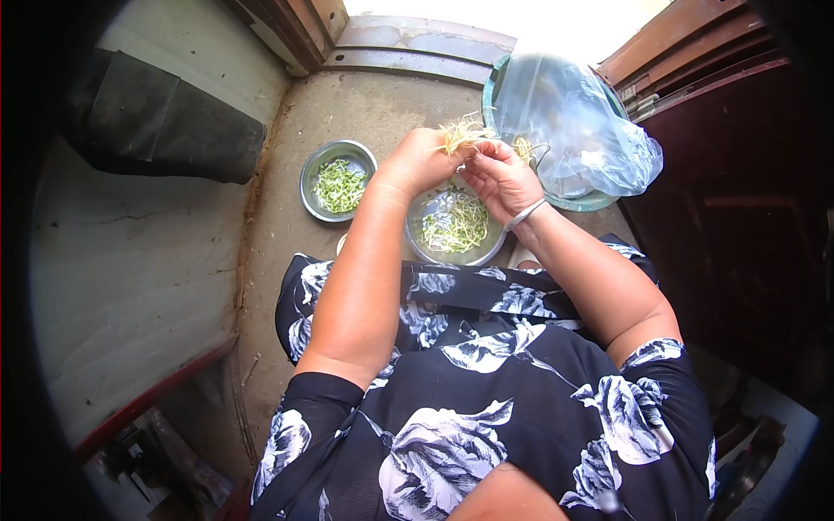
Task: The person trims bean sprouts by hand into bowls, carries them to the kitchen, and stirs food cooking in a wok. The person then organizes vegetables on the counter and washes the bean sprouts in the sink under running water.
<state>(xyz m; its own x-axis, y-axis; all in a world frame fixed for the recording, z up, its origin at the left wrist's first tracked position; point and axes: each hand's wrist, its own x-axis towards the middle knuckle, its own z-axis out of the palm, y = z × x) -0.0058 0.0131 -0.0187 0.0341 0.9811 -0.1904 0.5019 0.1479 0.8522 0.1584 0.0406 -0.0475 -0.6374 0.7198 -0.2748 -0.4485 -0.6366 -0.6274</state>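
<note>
My left hand [421,158] is closed around a bunch of pale sprouts [466,135], whose thin yellowish ends stick out above the fingers. Close against it, my right hand [502,178] has its thumb and fingertips pinched together at the bunch; the exact piece between them is too small to make out. Below both hands stands a metal bowl [469,259] with green and white sprouts [458,224] inside, its far side partly hidden by the hands. To the left, a smaller metal bowl [306,189] holds short green sprout pieces [339,186].
At the right, a teal basin [489,94] carries a translucent plastic bag [565,113]. Behind lies a door sill [417,45]. A wall [165,234] with a dark padded piece [165,122] borders the left, and a dark red door [738,217] the right.
</note>
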